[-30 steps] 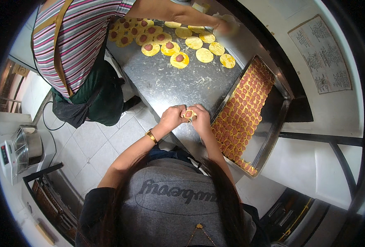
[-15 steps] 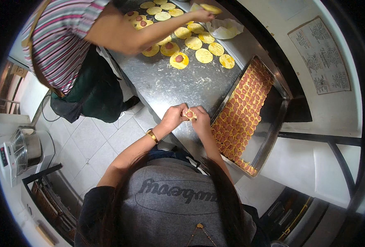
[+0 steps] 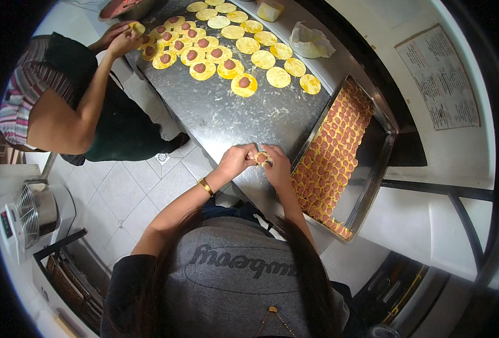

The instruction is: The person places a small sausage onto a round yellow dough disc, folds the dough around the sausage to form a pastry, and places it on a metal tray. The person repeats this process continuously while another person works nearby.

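Over the near part of the metal table, my two hands hold one small meat-filled dough parcel (image 3: pixel 261 158) between their fingertips. Its yellow dough edge is gathered around a pinkish filling. My left hand (image 3: pixel 238 160) grips it from the left, a gold band on that wrist; my right hand (image 3: pixel 278 164) pinches the other side. Just right of my right hand lies a big metal tray (image 3: pixel 367 186) with many finished parcels (image 3: pixel 334 152) in tight rows. Farther off, flat yellow dough rounds (image 3: pixel 262 59) cover the table, several topped with a meat ball (image 3: pixel 244 82).
At the left table edge a co-worker's hands (image 3: pixel 122 38) hold a yellow piece near a bowl of meat filling (image 3: pixel 126 8). A plastic bag (image 3: pixel 310 42) and a small yellowish container (image 3: pixel 270 10) sit along the back ledge. A mixer (image 3: pixel 38 211) stands at lower left.
The co-worker has drawn back from across the table to its left edge, uncovering more topped rounds and the bowl. My hands stay in place on the parcel, fingers shifting slightly.
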{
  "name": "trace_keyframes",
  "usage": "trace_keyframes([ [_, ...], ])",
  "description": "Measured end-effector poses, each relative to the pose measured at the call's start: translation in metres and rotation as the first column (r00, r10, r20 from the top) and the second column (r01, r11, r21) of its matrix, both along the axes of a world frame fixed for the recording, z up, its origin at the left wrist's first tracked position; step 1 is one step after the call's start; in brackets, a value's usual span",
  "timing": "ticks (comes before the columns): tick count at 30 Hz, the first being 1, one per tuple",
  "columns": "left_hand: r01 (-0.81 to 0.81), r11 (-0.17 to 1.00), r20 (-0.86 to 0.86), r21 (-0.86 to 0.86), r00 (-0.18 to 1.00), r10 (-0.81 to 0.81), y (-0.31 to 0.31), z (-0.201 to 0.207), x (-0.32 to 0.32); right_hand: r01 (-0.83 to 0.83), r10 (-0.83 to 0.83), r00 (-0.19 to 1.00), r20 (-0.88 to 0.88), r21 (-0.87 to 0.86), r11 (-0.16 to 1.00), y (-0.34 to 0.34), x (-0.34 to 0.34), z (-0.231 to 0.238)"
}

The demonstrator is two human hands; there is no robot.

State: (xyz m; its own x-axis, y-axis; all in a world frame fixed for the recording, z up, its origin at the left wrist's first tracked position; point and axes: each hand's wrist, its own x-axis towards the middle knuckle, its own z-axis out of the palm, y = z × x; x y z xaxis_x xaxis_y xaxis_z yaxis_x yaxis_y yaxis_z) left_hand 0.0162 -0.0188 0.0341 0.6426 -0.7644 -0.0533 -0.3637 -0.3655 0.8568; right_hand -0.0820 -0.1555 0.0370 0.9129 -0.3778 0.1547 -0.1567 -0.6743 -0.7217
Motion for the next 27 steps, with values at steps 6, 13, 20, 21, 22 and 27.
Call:
trace_keyframes([
  [6,0.054,0.994,0.059,0.096,0.996,-0.060,0.000,0.010,0.010,-0.049,0.048,0.997,-0.062,-0.020,0.999,-0.001,0.003,-0.003],
  [13,-0.157,0.984,0.076,-0.089,0.984,0.164,0.032,-0.004,0.091,-0.078,0.075,0.996,-0.050,-0.059,0.995,0.012,0.004,0.005],
  [20,-0.719,0.678,0.473,0.154,0.656,0.588,0.033,-0.005,0.227,0.135,-0.122,0.990,-0.064,0.271,0.953,0.002,-0.022,0.017],
  [21,-0.691,0.678,0.410,0.253,0.711,0.571,0.028,-0.003,0.238,0.198,-0.190,0.980,-0.056,0.290,0.936,-0.005,-0.028,0.023],
  [22,-0.690,0.678,0.430,0.253,0.708,0.561,0.032,-0.018,0.248,0.253,-0.249,0.967,-0.053,0.311,0.916,-0.011,-0.033,0.029],
  [27,-0.751,0.643,0.343,0.151,0.650,0.678,0.019,-0.033,0.251,0.502,-0.534,0.842,0.073,0.253,0.827,-0.115,-0.108,0.019],
])
